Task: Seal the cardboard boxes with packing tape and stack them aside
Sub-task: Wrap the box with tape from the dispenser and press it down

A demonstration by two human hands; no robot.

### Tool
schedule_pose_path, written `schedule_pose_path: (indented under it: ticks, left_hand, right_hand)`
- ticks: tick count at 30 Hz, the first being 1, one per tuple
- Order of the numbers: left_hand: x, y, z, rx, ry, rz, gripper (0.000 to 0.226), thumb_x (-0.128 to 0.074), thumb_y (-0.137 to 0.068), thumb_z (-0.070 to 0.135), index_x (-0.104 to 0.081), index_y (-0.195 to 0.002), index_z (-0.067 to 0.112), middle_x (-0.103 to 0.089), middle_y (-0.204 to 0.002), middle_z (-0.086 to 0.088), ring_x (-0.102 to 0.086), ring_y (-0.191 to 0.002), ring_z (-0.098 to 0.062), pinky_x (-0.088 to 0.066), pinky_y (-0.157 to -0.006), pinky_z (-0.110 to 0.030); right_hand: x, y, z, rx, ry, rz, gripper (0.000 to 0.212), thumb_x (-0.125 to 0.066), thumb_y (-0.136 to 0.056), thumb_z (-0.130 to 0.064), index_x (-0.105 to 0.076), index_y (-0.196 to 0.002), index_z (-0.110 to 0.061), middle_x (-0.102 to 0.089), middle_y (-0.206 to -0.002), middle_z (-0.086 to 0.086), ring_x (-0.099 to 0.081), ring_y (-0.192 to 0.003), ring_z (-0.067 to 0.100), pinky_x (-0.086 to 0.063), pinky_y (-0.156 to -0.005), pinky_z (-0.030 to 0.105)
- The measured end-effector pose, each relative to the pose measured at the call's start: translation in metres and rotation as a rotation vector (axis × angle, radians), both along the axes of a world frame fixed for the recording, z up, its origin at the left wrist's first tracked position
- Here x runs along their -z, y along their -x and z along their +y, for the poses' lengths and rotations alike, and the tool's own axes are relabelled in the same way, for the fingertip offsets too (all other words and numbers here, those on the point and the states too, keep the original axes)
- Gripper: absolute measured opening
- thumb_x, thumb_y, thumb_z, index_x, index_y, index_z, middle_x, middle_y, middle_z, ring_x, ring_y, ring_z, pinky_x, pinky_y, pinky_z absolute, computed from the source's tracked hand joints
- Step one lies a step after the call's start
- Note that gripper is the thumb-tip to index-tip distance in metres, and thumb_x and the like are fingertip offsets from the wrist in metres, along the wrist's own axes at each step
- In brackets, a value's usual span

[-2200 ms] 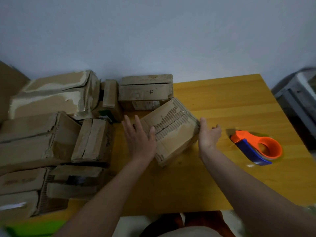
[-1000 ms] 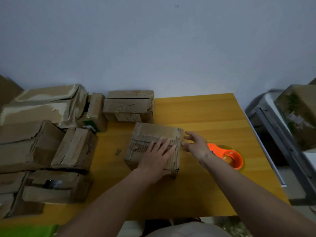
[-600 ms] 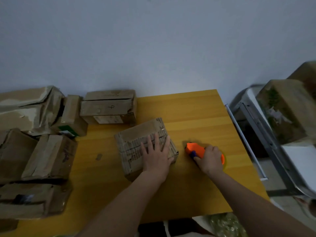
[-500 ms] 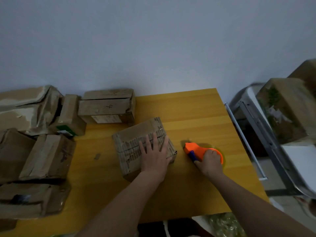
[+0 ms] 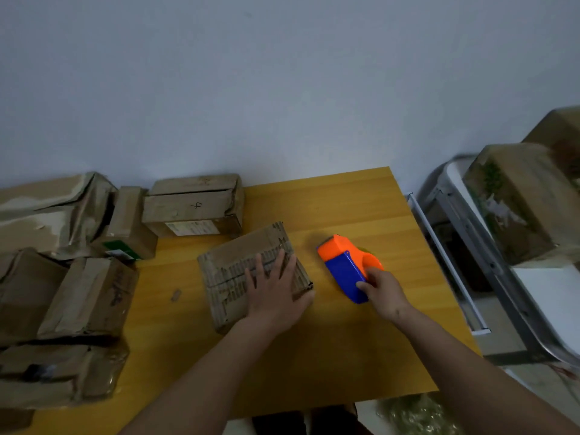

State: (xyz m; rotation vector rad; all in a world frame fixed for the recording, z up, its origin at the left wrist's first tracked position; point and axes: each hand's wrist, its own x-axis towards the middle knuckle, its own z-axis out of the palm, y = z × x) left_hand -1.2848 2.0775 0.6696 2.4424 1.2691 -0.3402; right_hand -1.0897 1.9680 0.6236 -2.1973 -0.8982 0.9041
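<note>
A worn cardboard box [image 5: 232,271] with torn, ribbed top flaps lies in the middle of the yellow wooden table [image 5: 345,208]. My left hand [image 5: 276,293] presses flat on the box's right half, fingers spread. Just right of the box, my right hand [image 5: 381,291] grips the orange and blue tape dispenser [image 5: 345,265] by its near end and holds it tilted, nose pointing away from me.
Several battered cardboard boxes [image 5: 78,296] crowd the table's left side, and one marked "4" [image 5: 191,204] stands at the back. A small scrap [image 5: 175,295] lies left of the box. Right of the table a metal rack [image 5: 489,265] carries a box [image 5: 514,199].
My right hand moved from the box's edge to the tape dispenser, took hold of it and tilted it up off the table. My left hand stayed pressed on the box.
</note>
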Motion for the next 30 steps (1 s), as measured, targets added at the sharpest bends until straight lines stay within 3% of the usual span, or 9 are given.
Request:
schedule_pose_path:
  ticks: [3,5,8,9,12,16,22,27,30]
  left_hand:
    - [-0.018,-0.007,0.008,-0.213,-0.002,-0.309,0.064,-0.043,-0.098,0.051,-0.026,-0.152,0.022,-0.010,-0.162,-0.004,-0.001,-0.149,-0.025,-0.002,-0.120,-0.044]
    - [-0.036,-0.015,0.019,-0.399,0.112,-0.482,0.053,-0.043,-0.101,0.041,-0.037,-0.147,0.015,-0.028,-0.156,-0.008,-0.022,-0.145,-0.024,-0.019,-0.118,-0.040]
    - [-0.065,-0.032,0.037,-0.594,0.452,-0.676,0.030,-0.038,-0.104,0.037,-0.061,-0.102,0.018,-0.060,-0.111,-0.007,-0.055,-0.102,-0.018,-0.043,-0.086,-0.030]
    - [-0.073,-0.036,0.041,-0.634,0.526,-0.709,0.034,-0.036,-0.104,0.038,-0.059,-0.089,0.018,-0.060,-0.099,-0.005,-0.055,-0.093,-0.017,-0.041,-0.079,-0.029]
    - [-0.085,-0.042,0.045,-0.714,0.735,-0.819,0.043,-0.036,-0.104,0.038,-0.064,-0.087,0.010,-0.064,-0.088,-0.003,-0.057,-0.082,-0.017,-0.042,-0.082,-0.032]
    - [-0.083,-0.039,0.043,-0.678,0.926,-0.871,0.042,-0.040,-0.104,0.033,-0.070,-0.098,0.004,-0.066,-0.099,-0.013,-0.058,-0.089,-0.025,-0.048,-0.079,-0.035]
    - [-0.090,-0.037,0.038,-0.647,1.023,-0.906,0.026,-0.048,-0.101,0.019,-0.066,-0.088,0.006,-0.061,-0.081,-0.010,-0.056,-0.075,-0.020,-0.049,-0.073,-0.030]
    - [-0.094,-0.035,0.033,-0.679,1.043,-0.834,0.007,-0.062,-0.092,0.010,-0.064,-0.089,0.004,-0.063,-0.081,-0.011,-0.061,-0.074,-0.019,-0.057,-0.061,-0.027]
    - [-0.092,-0.034,0.032,-0.758,1.013,-0.849,0.008,-0.069,-0.087,0.011,-0.066,-0.090,0.004,-0.064,-0.080,-0.010,-0.062,-0.074,-0.018,-0.056,-0.053,-0.026]
  right_hand:
    - [-0.033,0.000,-0.003,-0.054,-0.219,0.233,0.014,-0.056,-0.092,0.002,-0.064,-0.103,0.002,-0.070,-0.099,0.018,-0.066,-0.094,0.028,-0.052,-0.084,0.046]
    - [-0.057,0.001,-0.007,-0.135,-0.295,0.335,0.017,-0.053,-0.092,0.005,-0.065,-0.097,-0.005,-0.071,-0.092,0.008,-0.067,-0.086,0.014,-0.052,-0.076,0.031]
    - [-0.082,0.000,-0.014,-0.253,-0.314,0.452,0.019,-0.051,-0.094,0.002,-0.066,-0.103,-0.005,-0.072,-0.097,0.005,-0.068,-0.093,0.014,-0.052,-0.080,0.024]
    - [-0.085,-0.001,-0.016,-0.278,-0.316,0.473,0.020,-0.051,-0.095,0.000,-0.065,-0.108,-0.004,-0.072,-0.102,0.007,-0.068,-0.098,0.017,-0.052,-0.084,0.025]
    - [-0.090,-0.002,-0.019,-0.304,-0.302,0.538,0.026,-0.050,-0.096,-0.001,-0.062,-0.119,-0.003,-0.069,-0.114,0.012,-0.065,-0.108,0.022,-0.051,-0.093,0.031]
    - [-0.093,-0.002,-0.021,-0.331,-0.286,0.574,0.027,-0.049,-0.096,-0.001,-0.061,-0.120,-0.004,-0.069,-0.115,0.011,-0.064,-0.109,0.024,-0.050,-0.091,0.030]
    - [-0.097,-0.004,-0.024,-0.294,-0.258,0.653,0.009,-0.059,-0.091,-0.006,-0.067,-0.096,-0.005,-0.072,-0.095,0.009,-0.067,-0.087,0.020,-0.051,-0.075,0.025]
    - [-0.099,0.002,-0.020,-0.227,-0.211,0.674,0.063,-0.078,-0.070,-0.037,-0.055,-0.108,0.008,-0.068,-0.093,0.016,-0.065,-0.078,0.021,-0.051,-0.069,0.027]
    - [-0.105,0.008,-0.021,-0.249,-0.193,0.683,0.048,-0.078,-0.075,-0.035,-0.052,-0.098,-0.002,-0.067,-0.089,0.011,-0.065,-0.076,0.018,-0.050,-0.068,0.028]
